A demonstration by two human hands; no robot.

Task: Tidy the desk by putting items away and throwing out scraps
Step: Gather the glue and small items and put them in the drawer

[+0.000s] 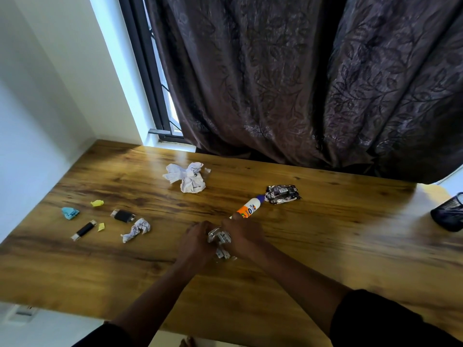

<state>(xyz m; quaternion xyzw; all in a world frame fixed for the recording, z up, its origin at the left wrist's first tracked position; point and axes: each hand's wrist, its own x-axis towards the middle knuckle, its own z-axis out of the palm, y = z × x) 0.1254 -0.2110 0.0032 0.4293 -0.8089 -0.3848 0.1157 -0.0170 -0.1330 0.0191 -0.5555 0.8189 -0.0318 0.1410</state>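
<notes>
My left hand (195,242) and my right hand (241,237) meet at the middle of the wooden desk (313,246), both closed around a crumpled silvery wrapper (220,237). A glue bottle (249,207) with an orange label lies just beyond my right hand. Behind it sits a crumpled dark wrapper (283,194). A big white paper wad (188,176) lies further back. To the left are a small white paper wad (136,230), two black cylinders (122,216) (84,230), two yellow scraps (97,203) (101,226) and a blue scrap (70,212).
A dark mesh holder (448,215) stands at the desk's right edge. A dark patterned curtain (300,83) hangs along the back edge, with a window frame (150,71) at its left. A white wall borders the desk's left side.
</notes>
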